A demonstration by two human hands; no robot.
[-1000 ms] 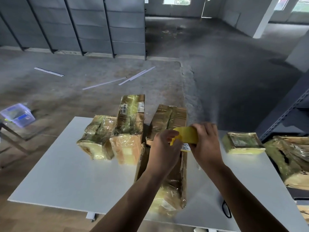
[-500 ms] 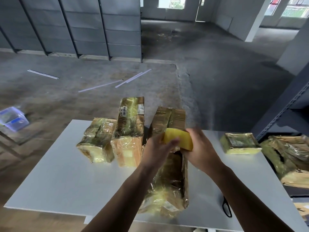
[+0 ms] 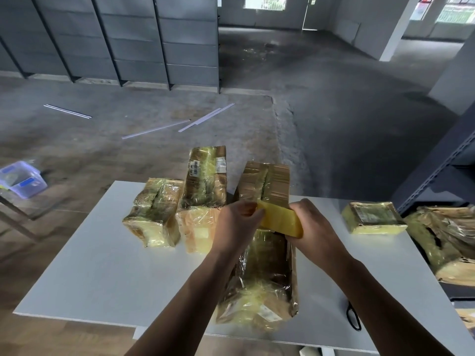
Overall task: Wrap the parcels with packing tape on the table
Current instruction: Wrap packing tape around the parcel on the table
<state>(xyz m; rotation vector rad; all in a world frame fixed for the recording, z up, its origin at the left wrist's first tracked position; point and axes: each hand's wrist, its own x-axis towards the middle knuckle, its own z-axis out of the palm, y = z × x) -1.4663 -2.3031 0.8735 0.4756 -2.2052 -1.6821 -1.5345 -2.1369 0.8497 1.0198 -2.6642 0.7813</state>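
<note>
Since the previous frame our hands have drawn apart, so more of the yellow packing-tape roll (image 3: 280, 220) shows between them. The left hand (image 3: 237, 224) pinches its left edge, probably the free end. The right hand (image 3: 314, 227) grips the roll, we judge to pull out a length. Both hover over the long brown film-wrapped cardboard parcel (image 3: 262, 273), which lies on the white rectangular table (image 3: 102, 265).
</note>
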